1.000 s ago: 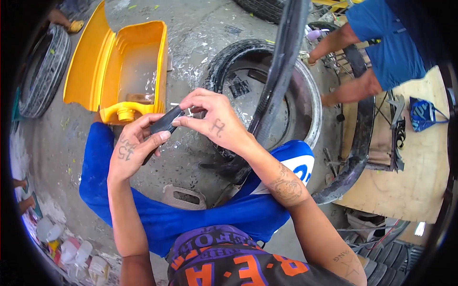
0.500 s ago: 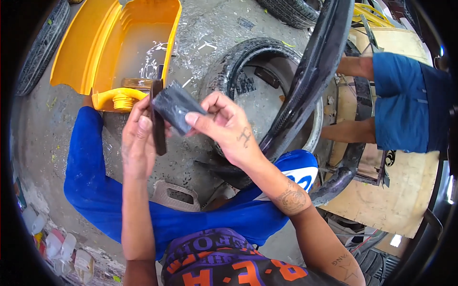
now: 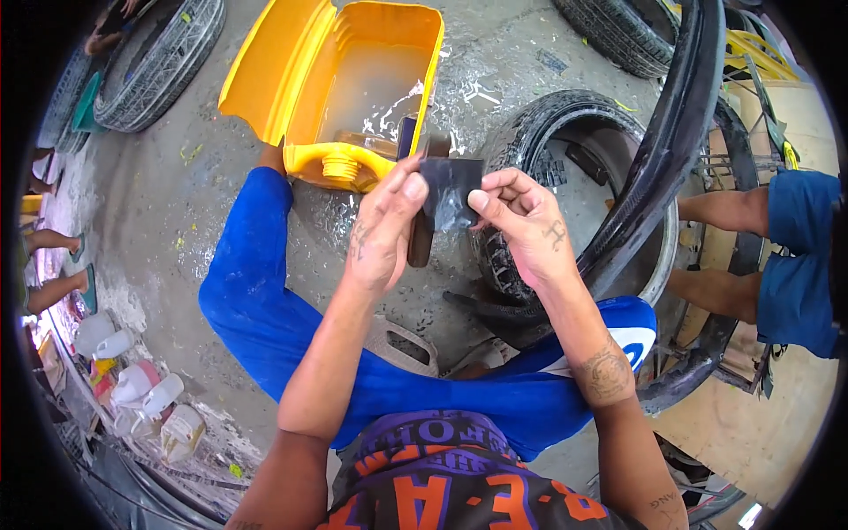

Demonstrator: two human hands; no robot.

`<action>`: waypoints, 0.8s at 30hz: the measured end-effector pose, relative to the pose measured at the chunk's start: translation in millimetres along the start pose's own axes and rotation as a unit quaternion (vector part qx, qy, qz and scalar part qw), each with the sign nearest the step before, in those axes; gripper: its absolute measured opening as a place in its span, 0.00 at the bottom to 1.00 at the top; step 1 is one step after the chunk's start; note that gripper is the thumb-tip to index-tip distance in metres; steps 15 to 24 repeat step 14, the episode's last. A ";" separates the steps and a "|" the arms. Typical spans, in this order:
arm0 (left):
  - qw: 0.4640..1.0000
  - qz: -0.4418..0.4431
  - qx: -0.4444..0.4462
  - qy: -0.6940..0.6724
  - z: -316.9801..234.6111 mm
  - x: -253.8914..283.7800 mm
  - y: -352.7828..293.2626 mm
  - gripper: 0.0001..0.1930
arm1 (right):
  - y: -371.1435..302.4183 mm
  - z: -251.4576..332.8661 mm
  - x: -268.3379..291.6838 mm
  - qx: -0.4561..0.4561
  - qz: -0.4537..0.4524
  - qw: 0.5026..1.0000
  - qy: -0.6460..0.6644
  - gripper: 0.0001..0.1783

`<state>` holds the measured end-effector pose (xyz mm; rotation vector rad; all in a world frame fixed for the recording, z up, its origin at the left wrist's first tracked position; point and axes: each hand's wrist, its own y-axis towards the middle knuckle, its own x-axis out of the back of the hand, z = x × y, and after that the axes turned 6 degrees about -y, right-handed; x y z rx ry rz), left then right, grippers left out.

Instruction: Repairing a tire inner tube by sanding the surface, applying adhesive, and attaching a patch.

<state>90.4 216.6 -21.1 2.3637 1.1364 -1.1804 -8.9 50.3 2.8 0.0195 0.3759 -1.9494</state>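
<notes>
Pinched between both hands is a small dark piece of wet sandpaper (image 3: 452, 196), held up flat above the floor. My left hand (image 3: 380, 225) is closed on its left edge and also keeps a long brown block (image 3: 419, 247) against the fingers, partly hidden behind the sheet. Thumb and fingers of my right hand (image 3: 528, 231) grip the sheet's right edge. Just beyond the left hand lies a yellow jug (image 3: 431, 79) with its side cut open, holding cloudy water and a dark block leaning at its near right corner.
A tyre (image 3: 496, 181) lies at the right, with a long black curved panel (image 3: 676, 106) slanting across it. Further tyres (image 3: 609, 40) stand at the back. Someone in blue shorts (image 3: 799, 252) is at the right. Plastic bottles (image 3: 181, 431) sit at lower left.
The sandpaper has turned from a slant to nearly level and facing me, now held at both edges. The view has shifted left, so everything appears further right.
</notes>
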 end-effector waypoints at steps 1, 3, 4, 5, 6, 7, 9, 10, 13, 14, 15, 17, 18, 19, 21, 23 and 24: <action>0.998 0.029 0.048 -0.036 -2.5 5.6 -4.6 0.23 | -0.3 -1.6 1.7 0.005 -0.002 1.000 0.001 0.11; 0.999 0.015 0.033 -0.006 6.5 1.1 -8.0 0.22 | -1.0 -1.9 1.0 -0.013 0.017 1.000 0.014 0.10; 1.000 -0.003 0.019 0.023 11.4 -1.3 -7.0 0.22 | -0.4 0.5 1.4 -0.009 0.014 1.000 0.014 0.10; 1.000 -0.012 0.014 0.015 14.8 -2.2 -6.1 0.20 | -0.8 4.9 0.0 -0.018 0.021 1.000 0.009 0.11; 1.000 -0.009 0.017 0.016 15.3 -2.0 -6.5 0.20 | -1.5 10.8 -1.4 -0.027 0.027 0.999 0.004 0.11; 0.999 -0.002 0.022 0.028 14.6 -1.4 -7.3 0.21 | -3.5 19.6 -1.7 -0.033 0.013 0.999 -0.005 0.11; 0.999 0.010 0.030 0.038 13.9 -1.6 -9.4 0.22 | -1.6 20.5 5.7 -0.018 0.014 1.000 -0.007 0.10; 0.997 0.038 0.067 -0.001 11.6 -0.4 -11.3 0.24 | -1.2 19.6 8.9 -0.004 0.020 1.000 -0.009 0.10; 0.989 0.056 0.122 -0.068 18.6 -0.7 -12.1 0.27 | 0.2 14.8 12.3 0.006 -0.004 1.000 0.003 0.09; 0.985 0.041 0.136 -0.095 24.0 -1.9 -12.8 0.29 | 1.0 14.1 13.2 0.002 -0.011 1.000 -0.002 0.10; 0.985 0.041 0.136 -0.095 24.0 -1.9 -12.8 0.29 | 1.0 14.1 13.2 0.002 -0.011 1.000 -0.002 0.10; 0.985 0.041 0.136 -0.095 24.0 -1.9 -12.8 0.29 | 1.0 14.1 13.2 0.002 -0.011 1.000 -0.002 0.10; 0.985 0.041 0.136 -0.095 24.0 -1.9 -12.8 0.29 | 1.0 14.1 13.2 0.002 -0.011 1.000 -0.002 0.10; 0.985 0.041 0.136 -0.095 24.0 -1.9 -12.8 0.29 | 1.0 14.1 13.2 0.002 -0.011 1.000 -0.002 0.10; 0.985 0.041 0.136 -0.095 24.0 -1.9 -12.8 0.29 | 1.0 14.1 13.2 0.002 -0.011 1.000 -0.002 0.10; 0.985 0.041 0.136 -0.095 24.0 -1.9 -12.8 0.29 | 1.0 14.1 13.2 0.002 -0.011 1.000 -0.002 0.10; 0.985 0.041 0.136 -0.095 24.0 -1.9 -12.8 0.29 | 1.0 14.1 13.2 0.002 -0.011 1.000 -0.002 0.10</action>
